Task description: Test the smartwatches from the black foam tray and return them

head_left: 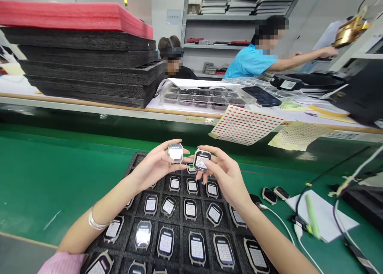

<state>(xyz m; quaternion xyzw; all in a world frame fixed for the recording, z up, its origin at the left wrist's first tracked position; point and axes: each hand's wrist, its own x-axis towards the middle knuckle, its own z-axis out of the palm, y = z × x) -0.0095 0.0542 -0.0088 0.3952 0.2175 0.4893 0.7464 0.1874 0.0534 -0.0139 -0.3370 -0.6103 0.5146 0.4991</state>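
Note:
My left hand [158,160] is closed on a smartwatch case [175,152] without a strap, its lit screen turned toward me with a bright glare. Close to its right, my right hand [223,172] grips a second smartwatch case [202,159], thumb on the lower edge of its screen, which shows a white list. Both are raised above the far end of a black foam tray [185,222]. Rows of similar watch cases lie in the tray's square pockets, most with lit white screens, some tilted. My forearms hide part of the tray's sides.
Two dark-screened watches [269,195] lie right of the tray beside white paper [326,216], a green pen [312,216] and cables. Stacked black foam trays [89,70] stand on the shelf at left. Sticker sheets [245,124] overhang its edge. Two people are beyond.

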